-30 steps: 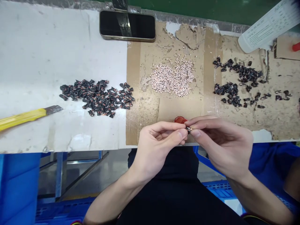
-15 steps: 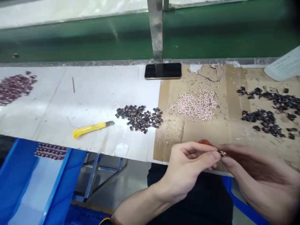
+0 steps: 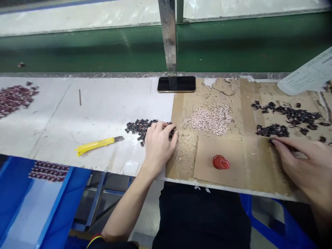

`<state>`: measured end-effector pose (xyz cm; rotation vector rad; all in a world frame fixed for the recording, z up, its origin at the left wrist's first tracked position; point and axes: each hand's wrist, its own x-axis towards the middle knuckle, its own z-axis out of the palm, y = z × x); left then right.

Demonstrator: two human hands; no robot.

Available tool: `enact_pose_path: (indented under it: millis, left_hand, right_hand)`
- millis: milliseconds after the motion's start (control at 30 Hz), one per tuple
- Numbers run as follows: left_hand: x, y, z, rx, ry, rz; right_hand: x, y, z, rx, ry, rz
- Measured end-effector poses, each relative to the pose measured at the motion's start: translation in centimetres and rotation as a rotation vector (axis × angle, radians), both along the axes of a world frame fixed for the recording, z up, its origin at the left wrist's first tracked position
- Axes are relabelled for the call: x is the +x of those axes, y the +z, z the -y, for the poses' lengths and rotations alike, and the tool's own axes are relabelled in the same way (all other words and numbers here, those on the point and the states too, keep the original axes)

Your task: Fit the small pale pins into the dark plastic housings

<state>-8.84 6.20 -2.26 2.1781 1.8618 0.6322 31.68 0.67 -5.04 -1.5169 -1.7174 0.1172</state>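
My left hand [image 3: 159, 143] rests over the right part of a pile of small black parts [image 3: 138, 127] on the white sheet. Its fingers are bent and slightly apart, with no part visible between them. At the right, my right hand [image 3: 303, 160] pinches a small black part [image 3: 271, 140] between thumb and forefinger, just in front of another black heap [image 3: 272, 130]. Between my hands lies a round red object [image 3: 221, 162] on a cardboard piece [image 3: 207, 173]. Behind it spreads a patch of tiny pale pinkish pieces [image 3: 211, 119].
A yellow utility knife [image 3: 97, 145] lies left of the black pile, blade out. A phone [image 3: 176, 84] sits by the metal post [image 3: 169, 41]. Dark red parts [image 3: 15, 98] are heaped far left. A translucent container [image 3: 306, 74] stands back right. A blue bin [image 3: 59, 211] is below.
My hands were together at the front edge around a small part and have separated. The left moved left to the black pile, the right moved right. The red object now lies on the cardboard.
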Motion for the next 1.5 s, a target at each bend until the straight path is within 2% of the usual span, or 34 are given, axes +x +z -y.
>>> enact_pose_path:
  millis: [67, 133, 233, 300, 433, 500, 533, 633, 667, 800, 867, 933, 1067, 1133, 1233, 1300, 1367, 1500]
  left_hand:
    - [-0.1, 0.0, -0.1, -0.007, 0.000, 0.001]
    - [-0.1, 0.1, 0.0, -0.009, 0.005, 0.011]
    - [-0.3, 0.1, 0.0, 0.003, -0.003, 0.033]
    - [-0.5, 0.0, -0.1, 0.013, -0.010, 0.043]
    - [-0.8, 0.6, 0.3, 0.045, 0.029, 0.116]
    - [-0.8, 1.3, 0.8, 0.015, 0.064, 0.316]
    - [-0.7, 1.6, 1.0, -0.054, 0.083, 0.508]
    - [-0.4, 2.4, 1.6, -0.383, 0.139, 1.190]
    - [-0.3, 2.5, 1.8, -0.469, 0.155, 1.346]
    - [0.3, 2.7, 2.1, -0.621, 0.186, 1.628]
    - [0.5, 2.9, 2.4, -0.713, 0.213, 1.821]
    - [0.8, 3.1, 2.7, -0.770, 0.244, 1.926]
    - [1.3, 3.6, 3.3, -0.692, 0.269, 1.811]
    - [1.7, 3.7, 3.6, -0.638, 0.243, 1.735]
    - [2.7, 3.8, 4.1, -0.540, 0.143, 1.608]
    - [4.0, 3.8, 4.3, -0.392, 0.083, 1.465]
    - [5.7, 3.9, 4.4, -0.194, 0.008, 1.276]
    - [8.6, 3.7, 4.7, 0.223, -0.240, 0.902]
  right_hand:
    - [-0.6, 0.5, -0.3, 0.037, -0.072, 0.146]
    - [-2.5, 1.1, -0.9, 0.081, -0.076, 0.215]
    - [-6.6, 1.9, -2.4, 0.052, 0.014, 0.244]
    - [-9.3, 2.4, -3.6, -0.037, 0.105, 0.279]
    - [-12.6, 3.1, -5.5, -0.141, 0.200, 0.387]
    - [-13.2, 3.0, -6.1, -0.154, 0.223, 0.420]
    - [-13.3, 2.8, -6.3, -0.150, 0.230, 0.427]
    - [-13.4, 2.1, -6.8, -0.091, 0.237, 0.416]
    - [-13.4, 1.9, -6.9, -0.073, 0.236, 0.405]
    - [-13.6, 1.7, -7.1, -0.039, 0.234, 0.383]
    - [-13.7, 2.0, -7.0, -0.020, 0.228, 0.384]
    - [-13.9, 2.4, -7.0, -0.029, 0.221, 0.370]
    - [-13.8, 3.3, -6.6, -0.150, 0.194, 0.172]
    - [-13.5, 3.7, -6.1, -0.235, 0.145, -0.054]
    - [-13.0, 4.5, -4.9, -0.432, 0.100, -0.532]
    - [-13.0, 5.2, -3.8, -0.570, 0.109, -0.846]
    - [-13.4, 5.9, -2.7, -0.669, 0.124, -1.063]
    - [-14.6, 7.1, -1.0, -0.735, 0.159, -1.248]
